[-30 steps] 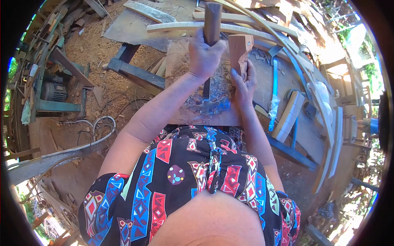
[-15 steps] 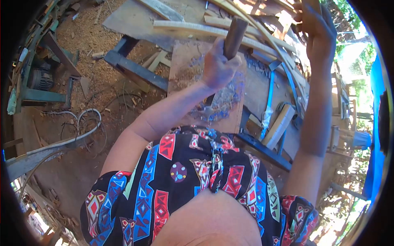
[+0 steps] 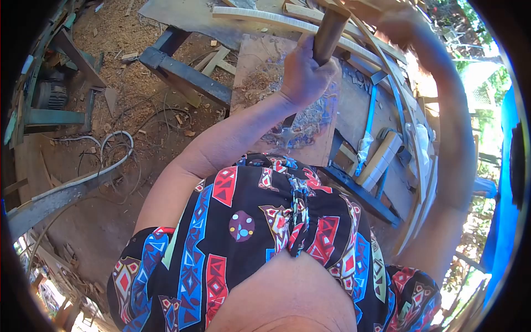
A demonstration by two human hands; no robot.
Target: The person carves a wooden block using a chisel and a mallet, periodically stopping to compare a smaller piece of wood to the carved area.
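My left hand [image 3: 308, 77] is wrapped round the thick wooden handle [image 3: 331, 37] of a chisel, held upright. Its dark blade [image 3: 289, 120] shows below my fist, close over a brown wooden panel [image 3: 243, 77]. Carved relief and blue marks cover part of that panel, with shavings on it. At the top edge, my right hand [image 3: 395, 25] is smeared by motion. It grips a brown wooden mallet [image 3: 338, 5], mostly cut off by the frame and right at the top of the chisel handle.
Long curved wood strips [image 3: 265, 17] lie beyond the panel. A blue bar clamp [image 3: 368, 124] and a wood block [image 3: 380, 160] sit to its right. A dark bench frame [image 3: 188, 74] stands at left, over sawdust [image 3: 119, 33]. A pale cable [image 3: 133, 145] loops near a motor [image 3: 52, 95].
My right hand has swung left with the mallet, towards the chisel handle. My left hand still holds the chisel; the whole view has shifted slightly.
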